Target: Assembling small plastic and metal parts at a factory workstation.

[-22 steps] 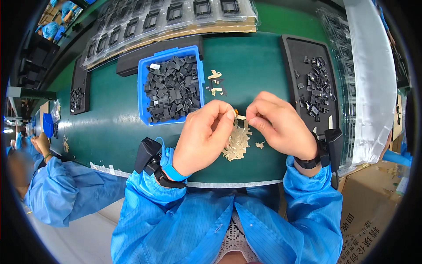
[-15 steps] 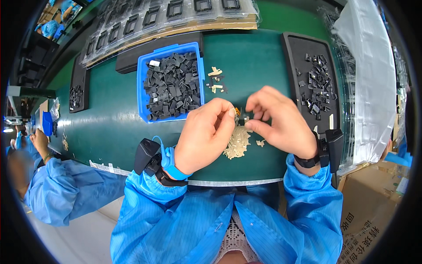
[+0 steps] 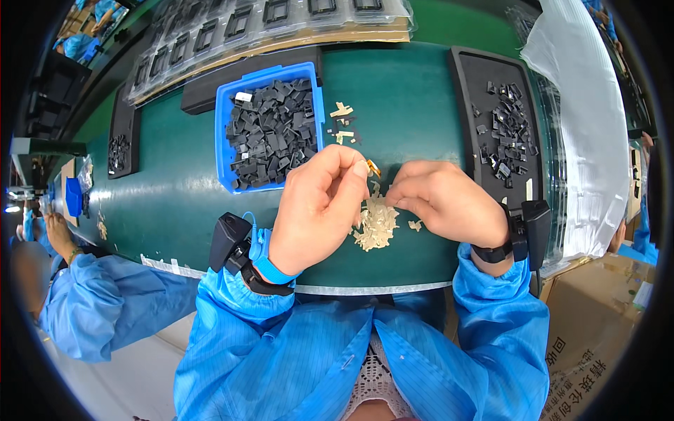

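Observation:
My left hand (image 3: 316, 210) is closed in a pinch over the green mat. Between its thumb and forefinger sits a small orange-and-dark piece (image 3: 374, 168), its far end sticking out past the fingertips. My right hand (image 3: 449, 200) is at the right, thumb and fingers pressed together; whatever is in them is too small to tell. Its fingertips are beside a pile of cream-coloured paper-like scraps (image 3: 376, 226), which lies between and below both hands. Beyond my left hand stands a blue bin (image 3: 222, 140) full of small dark grey pieces (image 3: 277, 133).
A black tray (image 3: 467, 105) with small black parts lies at the right. More scraps (image 3: 342, 111) are beside the bin. Clear plastic trays with black frames (image 3: 239, 22) stand at the back. A smaller black tray (image 3: 128, 151) is far left, where another person's sleeve (image 3: 105, 302) shows.
My left hand has shifted slightly left, and the orange piece shows more clearly in its pinch. My right hand has lowered, its spread fingers now drawn together near the scraps.

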A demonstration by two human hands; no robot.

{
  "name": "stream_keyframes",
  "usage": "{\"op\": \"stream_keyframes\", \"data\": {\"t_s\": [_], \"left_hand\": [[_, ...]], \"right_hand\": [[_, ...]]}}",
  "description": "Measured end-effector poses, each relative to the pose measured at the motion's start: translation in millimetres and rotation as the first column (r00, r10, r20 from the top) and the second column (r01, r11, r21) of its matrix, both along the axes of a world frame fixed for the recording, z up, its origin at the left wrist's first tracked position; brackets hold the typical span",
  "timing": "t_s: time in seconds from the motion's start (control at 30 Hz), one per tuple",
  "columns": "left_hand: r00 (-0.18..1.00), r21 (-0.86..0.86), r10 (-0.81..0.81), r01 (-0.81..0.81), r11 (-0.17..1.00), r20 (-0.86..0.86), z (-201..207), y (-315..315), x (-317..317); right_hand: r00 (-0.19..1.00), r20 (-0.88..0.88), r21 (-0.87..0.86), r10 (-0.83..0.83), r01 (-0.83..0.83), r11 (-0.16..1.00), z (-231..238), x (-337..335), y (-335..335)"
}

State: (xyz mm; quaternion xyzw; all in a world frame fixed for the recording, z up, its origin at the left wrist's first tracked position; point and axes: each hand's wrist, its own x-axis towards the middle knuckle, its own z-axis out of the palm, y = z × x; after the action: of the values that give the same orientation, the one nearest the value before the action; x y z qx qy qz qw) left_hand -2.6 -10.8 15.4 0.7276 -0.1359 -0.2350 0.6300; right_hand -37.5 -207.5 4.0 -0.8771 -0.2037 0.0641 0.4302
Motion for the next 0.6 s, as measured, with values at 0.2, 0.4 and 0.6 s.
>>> {"op": "stream_keyframes", "data": {"t_s": [0.2, 0.4, 0.6], "left_hand": [[0.999, -0.052, -0.014, 0.011, 0.999, -0.047, 1.9, 1.3, -0.5], [0.977, -0.173, -0.106, 0.074, 0.982, -0.184, 2.6, 1.8, 2.3], [0.923, -0.226, -0.193, 0.12, 0.967, -0.334, 4.0, 4.2, 5.0]], "right_hand": [[0.996, -0.086, 0.011, -0.026, 0.027, 1.0, 12.8, 3.2, -2.5], [0.949, -0.304, 0.106, -0.08, 0.117, 0.988, 23.2, 3.9, -3.1], [0.913, -0.254, 0.134, -0.32, 0.361, 0.923, 21.7, 2.4, -2.3]]}}
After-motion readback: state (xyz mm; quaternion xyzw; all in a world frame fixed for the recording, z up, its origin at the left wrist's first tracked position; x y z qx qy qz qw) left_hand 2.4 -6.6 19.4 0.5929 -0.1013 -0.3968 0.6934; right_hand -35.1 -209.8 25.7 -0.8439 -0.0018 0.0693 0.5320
